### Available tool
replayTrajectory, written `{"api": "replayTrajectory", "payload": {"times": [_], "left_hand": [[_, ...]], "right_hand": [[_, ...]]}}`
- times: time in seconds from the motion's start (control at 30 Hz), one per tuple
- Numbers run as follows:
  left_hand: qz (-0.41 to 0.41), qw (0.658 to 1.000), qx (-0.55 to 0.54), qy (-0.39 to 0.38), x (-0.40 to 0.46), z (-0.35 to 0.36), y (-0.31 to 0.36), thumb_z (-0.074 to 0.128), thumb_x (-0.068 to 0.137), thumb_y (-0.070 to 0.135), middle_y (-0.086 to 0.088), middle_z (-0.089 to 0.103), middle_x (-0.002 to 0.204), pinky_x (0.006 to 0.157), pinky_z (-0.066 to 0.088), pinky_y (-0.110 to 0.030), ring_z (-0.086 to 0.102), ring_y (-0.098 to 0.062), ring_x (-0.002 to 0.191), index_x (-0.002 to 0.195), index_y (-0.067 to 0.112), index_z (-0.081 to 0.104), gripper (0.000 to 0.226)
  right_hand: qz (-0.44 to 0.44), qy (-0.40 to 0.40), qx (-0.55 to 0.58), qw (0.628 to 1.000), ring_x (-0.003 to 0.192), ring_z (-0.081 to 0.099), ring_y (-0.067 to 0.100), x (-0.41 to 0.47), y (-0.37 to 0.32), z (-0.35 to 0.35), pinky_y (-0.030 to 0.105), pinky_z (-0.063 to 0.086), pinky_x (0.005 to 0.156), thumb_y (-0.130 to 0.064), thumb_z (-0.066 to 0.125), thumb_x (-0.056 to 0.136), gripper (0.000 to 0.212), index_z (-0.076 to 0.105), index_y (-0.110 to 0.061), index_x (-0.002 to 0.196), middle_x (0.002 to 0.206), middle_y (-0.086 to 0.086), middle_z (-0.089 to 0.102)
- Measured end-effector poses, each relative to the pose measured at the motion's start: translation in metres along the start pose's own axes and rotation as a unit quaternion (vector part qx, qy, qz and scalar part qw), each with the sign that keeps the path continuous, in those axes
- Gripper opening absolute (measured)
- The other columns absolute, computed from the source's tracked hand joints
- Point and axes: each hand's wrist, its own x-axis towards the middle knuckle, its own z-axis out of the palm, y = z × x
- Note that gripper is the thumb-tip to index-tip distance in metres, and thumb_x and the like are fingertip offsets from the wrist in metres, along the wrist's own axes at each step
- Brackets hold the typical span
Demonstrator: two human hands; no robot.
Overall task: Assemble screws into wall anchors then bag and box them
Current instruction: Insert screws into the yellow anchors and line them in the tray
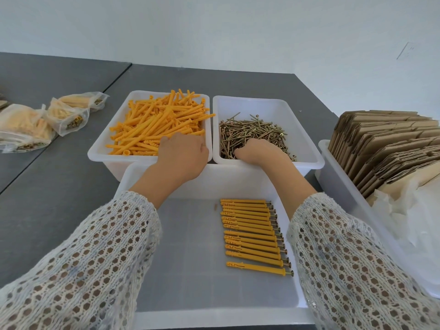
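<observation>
Loose orange wall anchors fill a white bin at centre left. My left hand reaches into its near right corner, fingers curled down among the anchors and hidden. Beside it a second white bin holds a heap of brass screws. My right hand is dug into that heap, fingertips hidden. A larger white tray in front of me holds a neat row of several assembled anchors with screws.
Filled clear bags of assembled anchors lie on the grey table at far left. At right a white bin holds flat cardboard boxes standing on edge and clear plastic bags. A white wall is behind.
</observation>
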Motion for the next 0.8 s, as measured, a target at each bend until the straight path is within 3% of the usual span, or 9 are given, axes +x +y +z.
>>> {"api": "replayTrajectory", "payload": {"times": [0.1, 0.17, 0.3, 0.4, 0.53, 0.6, 0.7, 0.8], "left_hand": [[-0.012, 0.999, -0.041, 0.007, 0.001, 0.002, -0.002, 0.034, 0.101, 0.025, -0.002, 0.066, 0.092, 0.093, 0.034, -0.042, 0.055, -0.026, 0.089, 0.101, 0.018, 0.062, 0.029], [-0.021, 0.996, -0.080, 0.027, 0.002, 0.002, -0.003, 0.039, 0.100, 0.025, -0.001, 0.067, 0.094, 0.094, 0.036, -0.042, 0.058, -0.026, 0.093, 0.106, 0.019, 0.063, 0.025], [0.005, 0.974, -0.198, 0.107, 0.003, 0.000, -0.001, 0.054, 0.096, 0.023, 0.006, 0.066, 0.092, 0.086, 0.051, -0.043, 0.062, -0.021, 0.093, 0.112, 0.019, 0.064, 0.020], [0.048, 0.953, -0.252, 0.163, 0.002, -0.001, 0.002, 0.060, 0.094, 0.015, 0.005, 0.068, 0.090, 0.082, 0.054, -0.039, 0.063, -0.015, 0.088, 0.110, 0.019, 0.067, 0.018], [0.136, 0.929, -0.255, 0.231, 0.001, -0.002, 0.010, 0.060, 0.096, 0.019, 0.004, 0.063, 0.086, 0.080, 0.048, -0.039, 0.056, -0.017, 0.087, 0.102, 0.016, 0.067, 0.010], [0.172, 0.923, -0.243, 0.245, 0.000, -0.004, 0.013, 0.059, 0.097, 0.020, 0.001, 0.059, 0.084, 0.078, 0.044, -0.036, 0.052, -0.019, 0.085, 0.100, 0.014, 0.066, 0.010], [0.195, 0.927, -0.214, 0.239, -0.001, -0.002, 0.017, 0.056, 0.099, 0.020, -0.003, 0.056, 0.087, 0.081, 0.037, -0.029, 0.049, -0.021, 0.090, 0.100, 0.012, 0.066, 0.013], [0.210, 0.926, -0.204, 0.237, -0.004, -0.001, 0.019, 0.054, 0.100, 0.019, -0.003, 0.056, 0.089, 0.077, 0.039, -0.030, 0.049, -0.021, 0.091, 0.101, 0.012, 0.067, 0.014]], "right_hand": [[-0.028, 0.015, 0.036, 0.999, 0.073, 0.047, 0.024, 0.000, 0.001, 0.001, 0.039, 0.042, 0.076, -0.030, 0.047, 0.088, 0.024, 0.044, -0.013, 0.072, 0.076, 0.003, 0.050], [-0.045, 0.057, 0.049, 0.996, 0.063, 0.042, 0.021, -0.002, 0.000, 0.002, 0.039, 0.035, 0.076, -0.025, 0.050, 0.085, 0.026, 0.038, -0.016, 0.064, 0.064, -0.001, 0.043], [-0.095, 0.130, 0.091, 0.983, 0.066, 0.048, 0.017, -0.003, 0.001, 0.003, 0.050, 0.032, 0.103, -0.016, 0.053, 0.088, 0.016, 0.057, -0.011, 0.073, 0.065, 0.000, 0.051], [-0.166, 0.136, 0.168, 0.962, 0.078, 0.060, 0.022, -0.007, 0.000, 0.000, 0.041, 0.050, 0.088, -0.016, 0.060, 0.092, 0.012, 0.063, -0.011, 0.082, 0.078, 0.006, 0.065], [-0.219, 0.149, 0.289, 0.920, 0.069, 0.059, 0.018, -0.012, -0.006, -0.003, 0.031, 0.050, 0.073, -0.009, 0.064, 0.088, 0.008, 0.062, -0.013, 0.081, 0.076, 0.009, 0.067], [-0.229, 0.130, 0.299, 0.917, 0.068, 0.059, 0.013, -0.014, -0.011, -0.002, 0.028, 0.048, 0.068, -0.010, 0.065, 0.087, 0.006, 0.063, -0.009, 0.082, 0.074, 0.006, 0.066], [-0.228, 0.065, 0.263, 0.935, 0.048, 0.048, -0.002, -0.014, -0.012, 0.000, 0.013, 0.037, 0.053, -0.012, 0.062, 0.091, 0.026, 0.053, -0.013, 0.066, 0.058, -0.006, 0.054], [-0.195, 0.021, 0.219, 0.956, 0.052, 0.040, 0.013, -0.011, -0.009, 0.000, 0.023, 0.032, 0.055, -0.013, 0.063, 0.090, 0.038, 0.043, -0.013, 0.058, 0.054, -0.003, 0.042]]}}
